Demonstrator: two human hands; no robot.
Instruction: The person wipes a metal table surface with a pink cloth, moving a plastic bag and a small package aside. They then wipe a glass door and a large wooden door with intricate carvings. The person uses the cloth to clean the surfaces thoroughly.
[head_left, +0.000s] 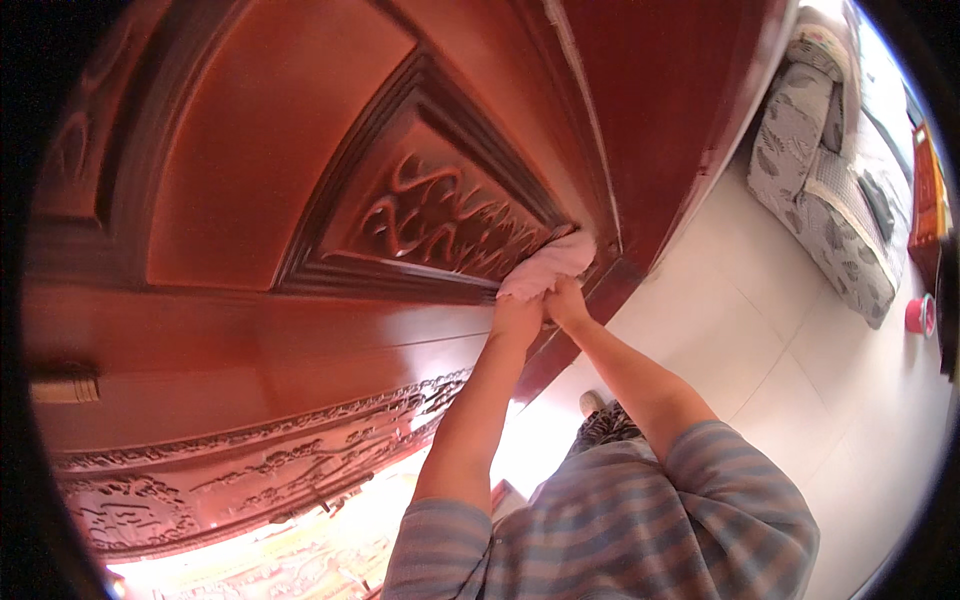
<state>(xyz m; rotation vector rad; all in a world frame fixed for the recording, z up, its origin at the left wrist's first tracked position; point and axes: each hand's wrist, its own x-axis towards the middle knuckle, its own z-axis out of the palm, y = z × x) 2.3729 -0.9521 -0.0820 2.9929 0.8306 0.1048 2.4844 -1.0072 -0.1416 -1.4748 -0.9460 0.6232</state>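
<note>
A pink cloth (551, 262) lies against the lower corner of a carved, reddish-brown wooden door panel (442, 202). My left hand (519, 309) reaches into the cloth, which covers its fingers and most of its palm. Right beside it, my right hand (566, 301) has curled fingers at the cloth's near edge; the far side of this hand is hidden. Dark stepped moulding (360, 281) frames the panel, and its corner runs under the cloth.
A dark red door frame (652, 112) stands to the right. Beyond it are a tiled floor (750, 330), a grey leaf-patterned sofa (825, 225) and a red container (916, 316). Carved woodwork (277, 465) runs along the lower left, near a door handle or latch (66, 390).
</note>
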